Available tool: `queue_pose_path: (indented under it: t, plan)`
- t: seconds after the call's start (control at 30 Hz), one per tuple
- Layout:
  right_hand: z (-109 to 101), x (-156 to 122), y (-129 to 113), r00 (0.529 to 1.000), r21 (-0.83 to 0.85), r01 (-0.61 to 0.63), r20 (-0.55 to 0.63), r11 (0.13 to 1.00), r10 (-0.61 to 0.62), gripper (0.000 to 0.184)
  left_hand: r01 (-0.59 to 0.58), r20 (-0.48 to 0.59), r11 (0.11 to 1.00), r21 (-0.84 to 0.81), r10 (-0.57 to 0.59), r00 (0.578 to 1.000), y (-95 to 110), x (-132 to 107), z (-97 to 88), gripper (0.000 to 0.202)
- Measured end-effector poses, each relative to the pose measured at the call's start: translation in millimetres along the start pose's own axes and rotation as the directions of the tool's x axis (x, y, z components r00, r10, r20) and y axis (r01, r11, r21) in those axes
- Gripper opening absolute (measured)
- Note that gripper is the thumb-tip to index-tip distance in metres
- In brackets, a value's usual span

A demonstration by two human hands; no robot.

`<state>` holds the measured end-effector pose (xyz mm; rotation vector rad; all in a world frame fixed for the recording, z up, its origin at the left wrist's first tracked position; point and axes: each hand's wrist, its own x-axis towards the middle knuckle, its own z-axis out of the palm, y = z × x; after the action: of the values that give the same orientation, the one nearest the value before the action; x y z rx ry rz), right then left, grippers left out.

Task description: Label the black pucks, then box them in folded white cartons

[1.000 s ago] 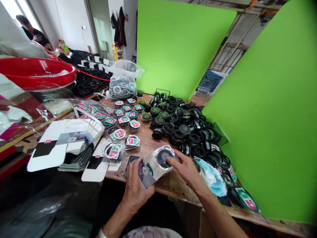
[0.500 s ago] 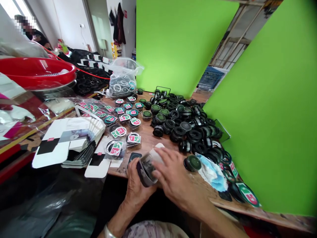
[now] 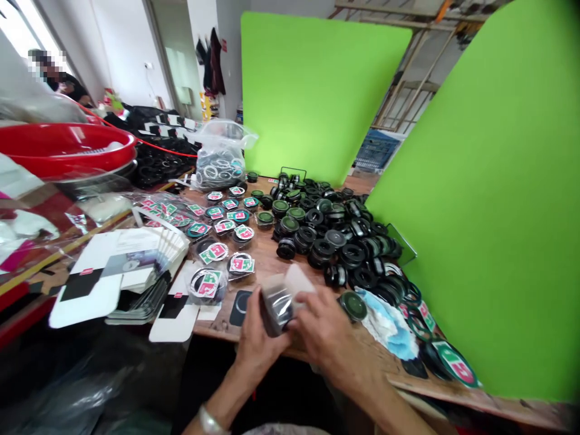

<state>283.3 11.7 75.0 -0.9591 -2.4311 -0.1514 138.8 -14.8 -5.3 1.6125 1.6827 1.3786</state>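
Note:
My left hand (image 3: 254, 336) is closed around a small cardboard box (image 3: 277, 291), tilted up over the table's front edge. The box has a dark side and a pale, raised end flap (image 3: 299, 283). Something dark and shiny shows at its opening, but I cannot make out what it is. At the flap side, my right hand (image 3: 327, 326) pinches the box's edge, its fingertips partly hidden. Just left of the box lies a dark square pad (image 3: 240, 308) with a ring mark. A green-capped black ring part (image 3: 353, 307) sits to the right of my right hand.
Black lens-adapter-like rings (image 3: 335, 238) are heaped behind my hands. Bagged rings with labels (image 3: 207, 284) and flat printed boxes (image 3: 136, 272) stand left. A blue-white cloth (image 3: 389, 326) lies right. Green panels (image 3: 475, 229) border the table; a person (image 3: 67, 84) is far left.
The box has turned, and its pale flap stands further out on the right. My right fingers have shifted from across the opening to the flap side. The view has tilted slightly upward.

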Motion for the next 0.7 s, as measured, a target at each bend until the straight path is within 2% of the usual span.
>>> queue_pose_path:
  t: [0.07,0.13,0.2,0.3,0.37,0.43,0.5,0.6,0.7]
  plan:
    - [1.2,1.6,23.0,0.996,-0.108,-0.084,-0.016,0.991,0.083,0.019,-0.129,-0.020,0.990,0.054,0.130,0.991,4.3,8.7,8.8,0.076]
    - [2.7,1.8,40.9,0.993,-0.225,-0.109,0.015,0.968,0.115,0.017,-0.211,-0.043,0.968,0.135,0.219,0.975,3.3,17.3,2.4,0.065]
    - [1.3,1.3,49.1,0.988,-0.343,-0.130,0.036,0.930,0.151,0.010,-0.237,-0.133,0.932,0.275,0.281,0.951,-4.0,25.3,-19.4,0.054]
    - [-4.8,-0.1,39.6,0.979,-0.429,-0.205,-0.077,0.880,0.190,0.020,-0.150,-0.306,0.833,0.532,0.354,0.884,-23.6,34.4,-65.0,0.043]
    - [-6.4,-2.6,20.1,0.976,-0.350,-0.207,-0.137,0.914,0.168,0.023,-0.029,-0.353,0.789,0.614,0.308,0.883,-37.4,38.7,-89.8,0.048]
    - [-1.6,-7.6,-5.7,0.981,-0.202,-0.156,-0.149,0.967,0.128,0.023,0.058,-0.337,0.760,0.648,0.218,0.916,-48.8,42.3,-101.9,0.065]
    - [10.0,-14.9,-30.2,0.988,-0.052,-0.107,-0.113,0.993,0.101,0.020,0.108,-0.297,0.741,0.662,0.128,0.946,-56.1,45.4,-101.7,0.080]
    - [29.8,-30.4,-50.5,0.993,0.088,-0.117,0.040,0.989,0.114,0.013,0.169,-0.293,0.731,0.661,0.044,0.955,-57.4,44.2,-93.0,0.091]
    - [40.6,-49.5,-46.8,0.982,0.097,-0.176,0.085,0.980,0.168,0.016,0.098,-0.289,0.778,0.620,0.111,0.951,-47.3,33.9,-98.0,0.085]
